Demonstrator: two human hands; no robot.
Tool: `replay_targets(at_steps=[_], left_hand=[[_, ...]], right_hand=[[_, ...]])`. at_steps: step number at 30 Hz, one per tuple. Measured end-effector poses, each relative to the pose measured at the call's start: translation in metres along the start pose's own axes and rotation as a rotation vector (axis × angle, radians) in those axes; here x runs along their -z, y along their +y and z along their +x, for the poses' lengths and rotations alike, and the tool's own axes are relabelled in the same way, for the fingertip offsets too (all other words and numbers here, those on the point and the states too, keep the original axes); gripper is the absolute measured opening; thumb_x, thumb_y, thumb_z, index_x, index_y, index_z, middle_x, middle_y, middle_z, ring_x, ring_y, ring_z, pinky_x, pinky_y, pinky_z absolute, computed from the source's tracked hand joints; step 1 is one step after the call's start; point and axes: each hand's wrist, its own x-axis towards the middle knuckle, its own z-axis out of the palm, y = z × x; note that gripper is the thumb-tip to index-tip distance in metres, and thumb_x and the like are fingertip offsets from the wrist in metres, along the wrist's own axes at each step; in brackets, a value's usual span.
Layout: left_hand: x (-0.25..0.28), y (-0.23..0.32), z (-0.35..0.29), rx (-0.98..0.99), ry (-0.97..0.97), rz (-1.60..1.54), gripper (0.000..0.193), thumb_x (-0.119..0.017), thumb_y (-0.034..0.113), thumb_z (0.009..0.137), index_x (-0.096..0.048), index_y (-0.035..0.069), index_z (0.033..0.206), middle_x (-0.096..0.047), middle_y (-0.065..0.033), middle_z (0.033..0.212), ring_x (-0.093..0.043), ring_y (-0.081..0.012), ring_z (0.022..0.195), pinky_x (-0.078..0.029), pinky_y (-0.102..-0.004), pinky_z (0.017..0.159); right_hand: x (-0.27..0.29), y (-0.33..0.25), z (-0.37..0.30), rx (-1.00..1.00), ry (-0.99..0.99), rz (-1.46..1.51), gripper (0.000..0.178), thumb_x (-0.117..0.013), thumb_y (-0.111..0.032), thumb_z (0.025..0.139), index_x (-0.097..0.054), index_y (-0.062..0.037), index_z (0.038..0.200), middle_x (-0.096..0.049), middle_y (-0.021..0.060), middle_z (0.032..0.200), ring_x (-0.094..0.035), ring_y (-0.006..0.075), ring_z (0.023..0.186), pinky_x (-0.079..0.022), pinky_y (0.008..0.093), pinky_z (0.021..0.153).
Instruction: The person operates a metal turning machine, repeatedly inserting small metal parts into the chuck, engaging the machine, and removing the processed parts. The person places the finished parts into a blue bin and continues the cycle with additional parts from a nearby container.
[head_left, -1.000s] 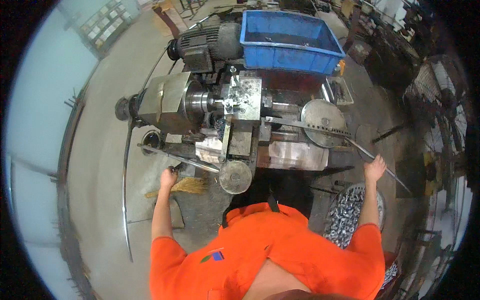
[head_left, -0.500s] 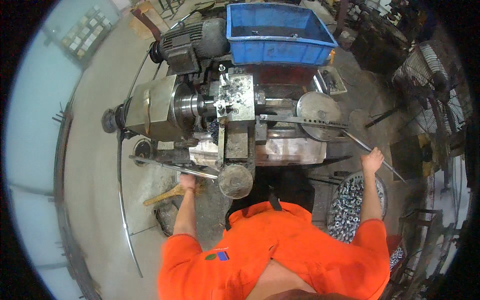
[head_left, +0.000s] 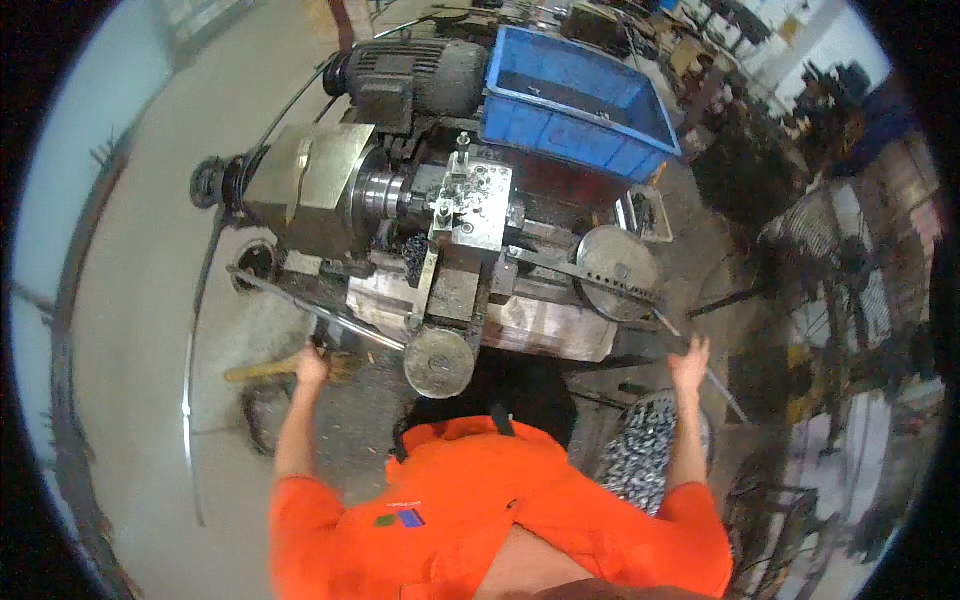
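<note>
Lever rod of the metal-working machine slants out from the right disc in the head view, and the person's right hand has its fingers wrapped around it near mid-length, much as half a second ago. What has changed is the left hand: it has shifted outward from the left disc and now hangs below the second rod, over the broom. Its fingers look curled, but blur hides whether they pinch anything; I cannot tell. This suggests that, for the moment, the right hand alone has control of a lever. Loose metal pieces fill a round pan near the right forearm.
</note>
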Motion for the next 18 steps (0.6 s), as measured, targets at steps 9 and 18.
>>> replay_targets(at_steps=[9, 18], left_hand=[[0.204, 0.04, -0.042, -0.157, 0.3, -0.001, 0.031, -0.059, 0.021, 0.081, -0.058, 0.005, 0.109, -0.061, -0.013, 0.07, -0.061, -0.0221, 0.065, -0.048, -0.034, 0.057], [0.285, 0.002, -0.129, 0.14, 0.555, 0.399, 0.038, -0.063, 0.034, 0.076, -0.059, 0.007, 0.102, -0.064, -0.0155, 0.083, -0.061, -0.0345, 0.079, -0.047, -0.0433, 0.068]], right_hand=[[0.087, -0.285, 0.081, 0.735, -0.076, 0.708, 0.046, -0.065, -0.011, 0.056, -0.063, -0.0059, 0.102, -0.058, 0.0157, 0.112, -0.054, 0.0318, 0.104, -0.043, 0.037, 0.09], [0.072, -0.493, 0.063, 1.018, -0.241, 0.663, 0.034, -0.06, -0.017, 0.052, -0.069, -0.0059, 0.082, -0.062, 0.0177, 0.096, -0.057, 0.0371, 0.09, -0.046, 0.0401, 0.081]])
